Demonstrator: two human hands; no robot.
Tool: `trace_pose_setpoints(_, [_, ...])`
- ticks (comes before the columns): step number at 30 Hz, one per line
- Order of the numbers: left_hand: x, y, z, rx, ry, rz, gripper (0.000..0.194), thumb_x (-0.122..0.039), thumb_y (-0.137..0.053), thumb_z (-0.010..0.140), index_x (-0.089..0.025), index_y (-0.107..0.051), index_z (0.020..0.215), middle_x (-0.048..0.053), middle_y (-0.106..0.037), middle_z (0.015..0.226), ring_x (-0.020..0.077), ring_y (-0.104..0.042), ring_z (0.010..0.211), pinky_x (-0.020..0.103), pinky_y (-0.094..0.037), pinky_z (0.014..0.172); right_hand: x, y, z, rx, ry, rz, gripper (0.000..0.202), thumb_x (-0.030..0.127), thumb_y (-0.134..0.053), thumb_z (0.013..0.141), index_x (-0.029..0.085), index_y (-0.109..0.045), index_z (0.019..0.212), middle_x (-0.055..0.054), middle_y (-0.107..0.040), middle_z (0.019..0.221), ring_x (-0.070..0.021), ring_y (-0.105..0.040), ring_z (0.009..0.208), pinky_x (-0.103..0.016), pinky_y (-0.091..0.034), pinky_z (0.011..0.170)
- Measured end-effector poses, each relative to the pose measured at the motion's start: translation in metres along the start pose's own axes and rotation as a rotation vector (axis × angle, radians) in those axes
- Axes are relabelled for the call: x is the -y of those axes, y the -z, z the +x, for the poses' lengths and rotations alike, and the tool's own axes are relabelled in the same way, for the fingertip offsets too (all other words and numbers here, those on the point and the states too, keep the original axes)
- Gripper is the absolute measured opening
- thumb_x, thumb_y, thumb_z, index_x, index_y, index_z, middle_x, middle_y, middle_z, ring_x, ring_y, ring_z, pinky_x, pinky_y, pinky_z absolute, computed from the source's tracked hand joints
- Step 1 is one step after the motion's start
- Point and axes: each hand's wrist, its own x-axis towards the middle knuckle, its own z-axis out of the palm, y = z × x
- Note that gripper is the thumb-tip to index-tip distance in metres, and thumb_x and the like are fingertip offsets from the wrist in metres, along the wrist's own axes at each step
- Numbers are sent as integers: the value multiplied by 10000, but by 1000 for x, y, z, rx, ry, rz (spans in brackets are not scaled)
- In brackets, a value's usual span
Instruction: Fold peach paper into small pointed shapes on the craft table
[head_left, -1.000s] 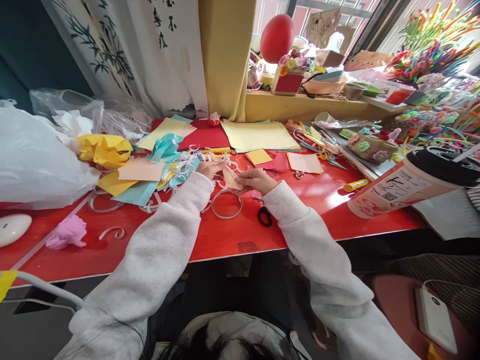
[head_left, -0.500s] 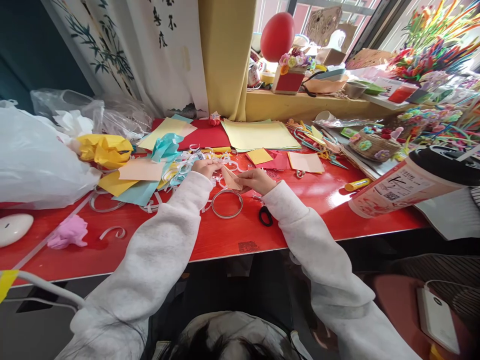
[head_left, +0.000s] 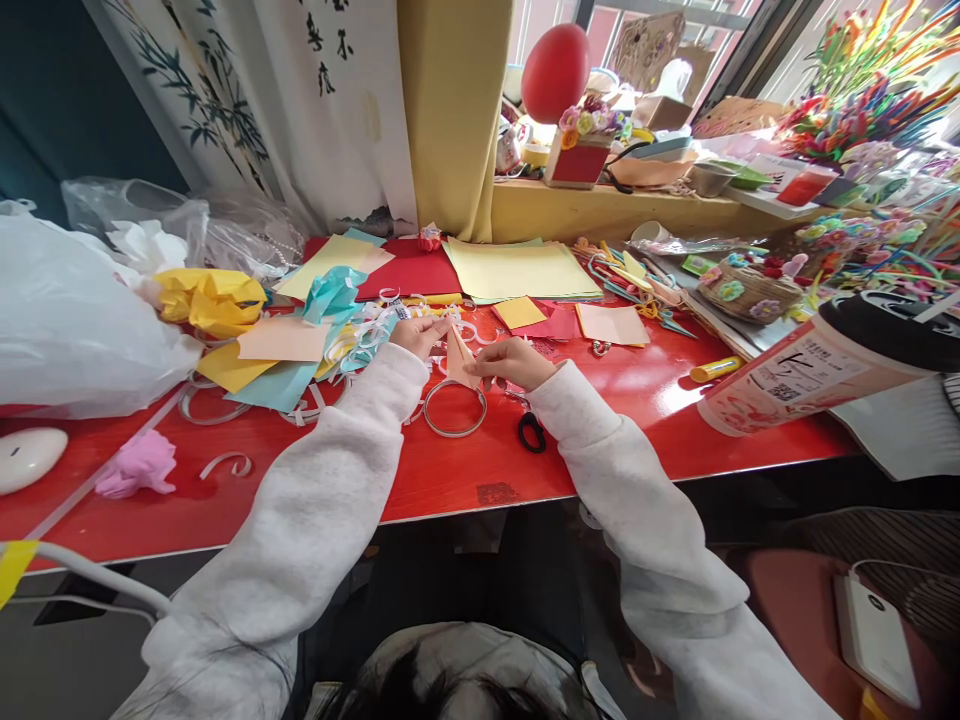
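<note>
Between my two hands is a small folded piece of peach paper (head_left: 460, 362), narrow at the top and wider below. My left hand (head_left: 420, 333) is closed, pinching its upper tip between thumb and fingers. At its lower right edge, my right hand (head_left: 514, 362) pinches the paper too. Just below lies a roll of narrow tape (head_left: 455, 409) flat on the red table, its ring facing up. A black scissor handle loop (head_left: 531, 432) lies beneath my right wrist; the rest of it is hidden. Curled white paper strips (head_left: 367, 330) are heaped left of my left hand.
Yellow and red paper squares (head_left: 520, 312) and a peach paper stack (head_left: 613, 325) lie beyond my right hand. A large cup (head_left: 810, 360) leans at right. A glue stick (head_left: 715, 369) lies beside it. Pink crumpled paper (head_left: 137, 464) and a white plastic bag (head_left: 82, 310) are at left.
The peach paper has turned a little more upright. My left hand has shifted slightly to the right, and my right fingers have changed their grip on the lower edge.
</note>
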Motion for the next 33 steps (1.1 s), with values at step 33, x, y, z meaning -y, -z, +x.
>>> trace_pose_setpoints(33, [-6, -1, -8, 280, 23, -6, 420, -305, -706, 511, -140, -614, 886, 5, -591, 619, 81, -501, 425, 212, -429, 384, -2, 5, 3, -205, -54, 643, 217, 92, -614, 595, 149, -405, 594, -7, -625, 563, -107, -608, 505, -199, -502, 498])
